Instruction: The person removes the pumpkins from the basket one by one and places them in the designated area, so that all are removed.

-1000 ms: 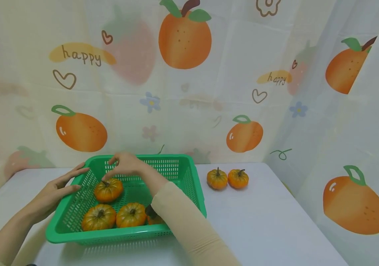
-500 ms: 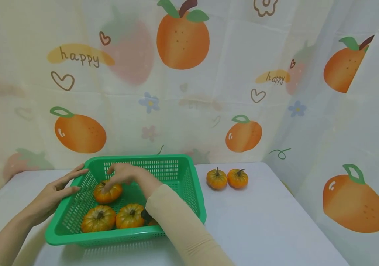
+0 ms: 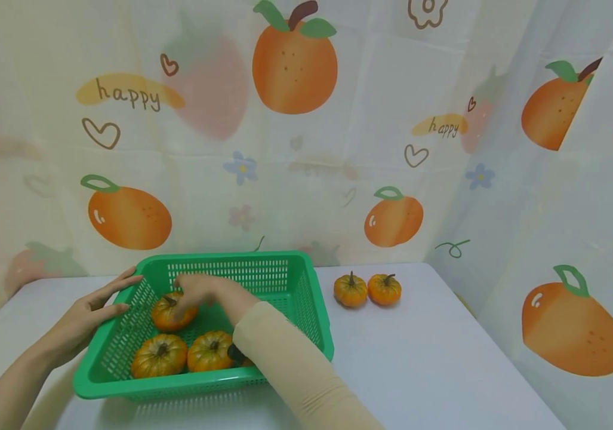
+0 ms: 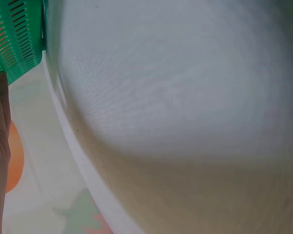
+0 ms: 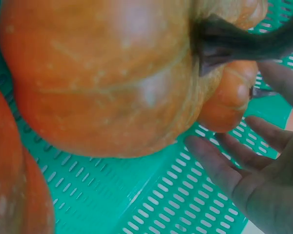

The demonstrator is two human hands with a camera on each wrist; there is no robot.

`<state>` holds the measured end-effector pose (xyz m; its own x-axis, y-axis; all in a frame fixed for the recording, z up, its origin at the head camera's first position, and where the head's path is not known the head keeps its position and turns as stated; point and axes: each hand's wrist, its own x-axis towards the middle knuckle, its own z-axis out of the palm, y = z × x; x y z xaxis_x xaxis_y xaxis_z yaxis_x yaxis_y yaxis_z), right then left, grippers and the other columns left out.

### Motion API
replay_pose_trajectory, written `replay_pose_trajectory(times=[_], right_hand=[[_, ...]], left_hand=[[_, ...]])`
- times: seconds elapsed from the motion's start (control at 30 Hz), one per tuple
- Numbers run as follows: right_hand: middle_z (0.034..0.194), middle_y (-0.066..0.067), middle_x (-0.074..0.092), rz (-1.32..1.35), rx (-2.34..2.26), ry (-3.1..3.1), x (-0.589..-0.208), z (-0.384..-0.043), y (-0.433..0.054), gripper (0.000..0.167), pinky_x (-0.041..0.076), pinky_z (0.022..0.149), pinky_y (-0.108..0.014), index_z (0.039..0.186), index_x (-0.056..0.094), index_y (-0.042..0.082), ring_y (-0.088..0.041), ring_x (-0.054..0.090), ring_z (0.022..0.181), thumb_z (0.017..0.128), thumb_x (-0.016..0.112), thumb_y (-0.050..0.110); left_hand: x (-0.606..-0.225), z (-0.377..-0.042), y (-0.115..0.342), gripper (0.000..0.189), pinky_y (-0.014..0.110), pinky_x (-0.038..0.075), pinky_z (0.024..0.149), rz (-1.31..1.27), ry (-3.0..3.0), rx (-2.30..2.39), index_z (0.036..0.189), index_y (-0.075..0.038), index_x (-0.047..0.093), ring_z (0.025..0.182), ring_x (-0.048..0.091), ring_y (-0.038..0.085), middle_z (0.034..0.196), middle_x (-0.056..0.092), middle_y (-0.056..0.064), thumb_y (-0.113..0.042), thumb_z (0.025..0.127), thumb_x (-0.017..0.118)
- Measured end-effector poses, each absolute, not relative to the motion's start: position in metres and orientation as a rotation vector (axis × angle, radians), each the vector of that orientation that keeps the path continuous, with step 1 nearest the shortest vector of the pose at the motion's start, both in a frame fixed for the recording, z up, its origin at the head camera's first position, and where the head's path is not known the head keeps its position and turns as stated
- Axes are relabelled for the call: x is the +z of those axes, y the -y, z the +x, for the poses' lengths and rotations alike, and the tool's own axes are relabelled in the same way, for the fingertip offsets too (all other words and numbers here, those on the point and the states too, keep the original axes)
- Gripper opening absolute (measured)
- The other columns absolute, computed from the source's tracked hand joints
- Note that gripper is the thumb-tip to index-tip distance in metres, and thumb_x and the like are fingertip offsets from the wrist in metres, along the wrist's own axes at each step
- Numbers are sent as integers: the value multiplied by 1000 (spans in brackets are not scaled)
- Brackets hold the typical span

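A green plastic basket (image 3: 319, 310) holds several small orange-green pumpkins. Over its far left part, my right hand (image 3: 201, 291) reaches down and grips a small pumpkin (image 3: 163, 316), thumb on the near side. In the right wrist view, the fingers of my right hand (image 5: 256, 170) curve around that pumpkin (image 5: 224, 107), its stem toward the palm. My left hand (image 3: 83, 316) rests with extended fingers on the basket's left rim; its fingers also show beside the basket wall (image 4: 19, 44) in the left wrist view.
Along the basket's near side sit a front-left pumpkin (image 3: 159, 356) and a middle pumpkin (image 3: 209, 352); the right sleeve hides much of what lies beyond. Two pumpkins, one left (image 3: 350, 290) and one right (image 3: 384, 289), stand on the white table (image 3: 419, 358). A fruit-print curtain (image 3: 295, 149) hangs behind.
My right hand has lowered from above the far left pumpkin and closed around its side; that pumpkin has tipped slightly. My left hand stays on the rim.
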<state>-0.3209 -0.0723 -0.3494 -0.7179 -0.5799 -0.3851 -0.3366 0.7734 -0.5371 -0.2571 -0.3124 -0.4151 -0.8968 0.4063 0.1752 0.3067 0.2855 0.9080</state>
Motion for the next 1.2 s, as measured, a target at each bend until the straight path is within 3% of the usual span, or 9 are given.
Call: replay_pose_trajectory(times=[0.23,0.57,0.9,1.2], right_hand=[[158,9,37,-704,-581,-2407,-349,-318,70,74,52,101,-34,153,34,23,-13,47,138,89,72,16],[160,17,30,-691,-467,-2397,-353,-316,73,81,53,98,-36,153,29,36,-11,45,140,87,75,26],[151,10,43,-700,-434,-2401,-352,-318,71,64,55,94,-34,142,42,25,-14,52,133,88,75,21],[157,12,36,-725,-449,-2346,-351,-316,69,68,55,92,-32,148,37,30,-11,48,136,91,70,14]], left_hand=[[-413,-255,310,56,3,39,88,626,-2486,1670,158,-14,24,125,16,-30,166,5,-24,-13,105,42],[-419,-255,313,57,1,36,86,674,-2523,1650,158,-15,23,127,14,-30,165,6,-26,-10,105,42],[-415,-256,312,56,2,37,86,652,-2526,1643,158,-16,24,126,14,-30,166,6,-25,-12,105,42],[-413,-255,311,56,1,35,86,631,-2528,1634,158,-16,24,127,13,-30,166,5,-23,-14,105,43]])
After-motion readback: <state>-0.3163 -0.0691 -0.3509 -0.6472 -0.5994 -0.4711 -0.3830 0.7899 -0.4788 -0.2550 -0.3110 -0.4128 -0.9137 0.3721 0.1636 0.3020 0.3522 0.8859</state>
